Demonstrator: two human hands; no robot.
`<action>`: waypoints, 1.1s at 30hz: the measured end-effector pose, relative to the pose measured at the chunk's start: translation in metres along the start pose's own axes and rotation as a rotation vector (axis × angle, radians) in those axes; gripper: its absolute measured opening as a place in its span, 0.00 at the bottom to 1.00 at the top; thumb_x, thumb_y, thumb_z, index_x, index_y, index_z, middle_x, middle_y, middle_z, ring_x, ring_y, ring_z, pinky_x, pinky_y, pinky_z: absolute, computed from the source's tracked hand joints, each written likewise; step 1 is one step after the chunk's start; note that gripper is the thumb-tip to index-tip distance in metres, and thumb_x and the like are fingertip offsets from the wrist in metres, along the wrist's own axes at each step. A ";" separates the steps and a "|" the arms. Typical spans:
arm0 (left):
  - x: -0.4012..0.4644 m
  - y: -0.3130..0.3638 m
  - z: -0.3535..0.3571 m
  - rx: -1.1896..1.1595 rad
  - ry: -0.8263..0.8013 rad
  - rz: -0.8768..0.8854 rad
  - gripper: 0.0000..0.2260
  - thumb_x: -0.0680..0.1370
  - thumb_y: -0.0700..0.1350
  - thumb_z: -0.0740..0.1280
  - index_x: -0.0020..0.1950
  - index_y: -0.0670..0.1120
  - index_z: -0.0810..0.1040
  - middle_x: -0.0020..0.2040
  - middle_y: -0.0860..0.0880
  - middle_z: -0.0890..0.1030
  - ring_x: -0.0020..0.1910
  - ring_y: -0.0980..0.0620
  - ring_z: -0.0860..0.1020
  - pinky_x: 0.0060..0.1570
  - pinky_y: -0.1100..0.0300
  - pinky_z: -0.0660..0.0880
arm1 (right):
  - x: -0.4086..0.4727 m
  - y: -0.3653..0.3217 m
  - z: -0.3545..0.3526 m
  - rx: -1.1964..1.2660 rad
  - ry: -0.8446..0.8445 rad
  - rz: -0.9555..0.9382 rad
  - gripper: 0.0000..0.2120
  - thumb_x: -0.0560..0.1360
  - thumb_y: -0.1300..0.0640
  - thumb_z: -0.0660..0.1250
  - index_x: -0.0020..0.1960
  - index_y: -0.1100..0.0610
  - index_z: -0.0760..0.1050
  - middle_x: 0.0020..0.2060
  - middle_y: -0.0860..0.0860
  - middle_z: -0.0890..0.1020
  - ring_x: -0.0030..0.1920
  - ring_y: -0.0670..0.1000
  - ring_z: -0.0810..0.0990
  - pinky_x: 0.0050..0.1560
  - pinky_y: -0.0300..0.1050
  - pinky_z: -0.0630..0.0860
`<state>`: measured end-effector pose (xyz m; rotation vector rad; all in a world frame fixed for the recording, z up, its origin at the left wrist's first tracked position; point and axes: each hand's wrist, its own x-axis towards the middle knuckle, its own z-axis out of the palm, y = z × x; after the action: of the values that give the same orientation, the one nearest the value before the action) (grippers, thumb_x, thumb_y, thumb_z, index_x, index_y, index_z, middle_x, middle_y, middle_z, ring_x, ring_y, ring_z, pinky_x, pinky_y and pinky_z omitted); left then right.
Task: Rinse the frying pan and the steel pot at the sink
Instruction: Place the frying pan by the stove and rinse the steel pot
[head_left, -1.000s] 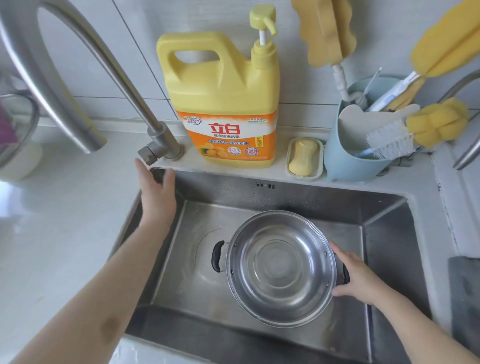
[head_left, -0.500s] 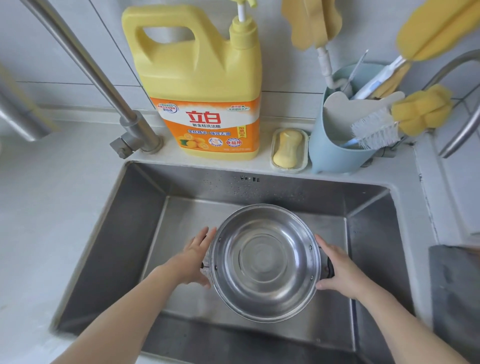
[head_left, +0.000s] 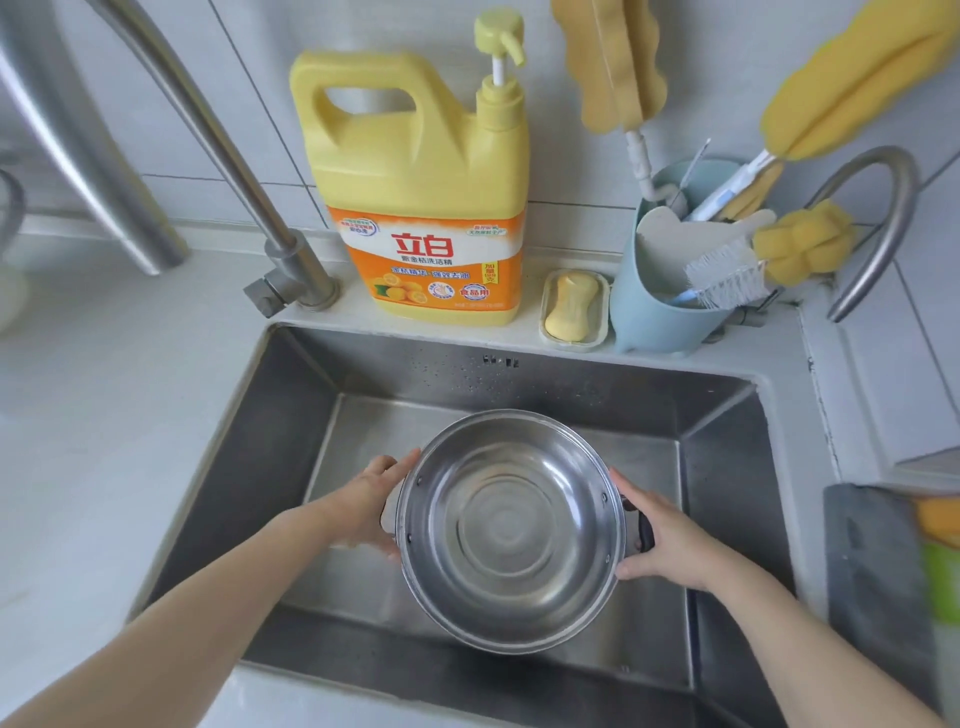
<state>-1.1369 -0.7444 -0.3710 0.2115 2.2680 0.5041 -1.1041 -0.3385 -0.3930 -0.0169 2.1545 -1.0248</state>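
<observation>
A round steel pot (head_left: 511, 530) with black side handles sits low in the steel sink (head_left: 291, 415), its mouth facing up with a little water inside. My left hand (head_left: 369, 506) holds the pot's left side over its handle. My right hand (head_left: 662, 540) grips the right handle. The frying pan is not in view. The tap (head_left: 218, 135) arches over the counter to the left, its spout away from the sink, with no water running.
Behind the sink stand a big yellow detergent bottle (head_left: 421, 192), a soap dish (head_left: 574, 306) and a blue holder with brushes and sponges (head_left: 670, 275). A grey cloth (head_left: 872, 577) lies on the right counter. White counter (head_left: 104, 415) lies to the left.
My left hand came down from the sink's back left corner near the tap to the pot's left side. The right hand stayed on the right handle.
</observation>
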 end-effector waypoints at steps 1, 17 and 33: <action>-0.007 0.002 -0.007 -0.001 0.014 0.008 0.61 0.64 0.50 0.82 0.80 0.56 0.39 0.72 0.50 0.57 0.66 0.49 0.68 0.67 0.60 0.65 | -0.002 -0.006 -0.002 0.005 0.000 -0.010 0.57 0.63 0.56 0.81 0.74 0.30 0.46 0.67 0.45 0.64 0.45 0.36 0.69 0.56 0.35 0.71; -0.156 0.057 -0.063 -0.003 0.550 0.232 0.60 0.61 0.55 0.81 0.77 0.62 0.38 0.64 0.60 0.57 0.63 0.60 0.63 0.59 0.70 0.63 | -0.126 -0.120 -0.050 -0.159 0.355 -0.403 0.57 0.65 0.55 0.80 0.71 0.23 0.42 0.58 0.39 0.64 0.49 0.40 0.73 0.51 0.29 0.69; -0.255 0.109 -0.166 0.434 1.584 0.684 0.45 0.73 0.54 0.70 0.81 0.52 0.45 0.59 0.42 0.68 0.43 0.40 0.78 0.43 0.51 0.81 | -0.217 -0.241 -0.106 -0.482 1.147 -1.063 0.38 0.71 0.47 0.73 0.74 0.51 0.59 0.58 0.57 0.65 0.60 0.32 0.65 0.61 0.20 0.63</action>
<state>-1.0869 -0.7713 -0.0529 1.1651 3.8490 0.5951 -1.0810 -0.3657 -0.0539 -1.1618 3.5406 -1.1349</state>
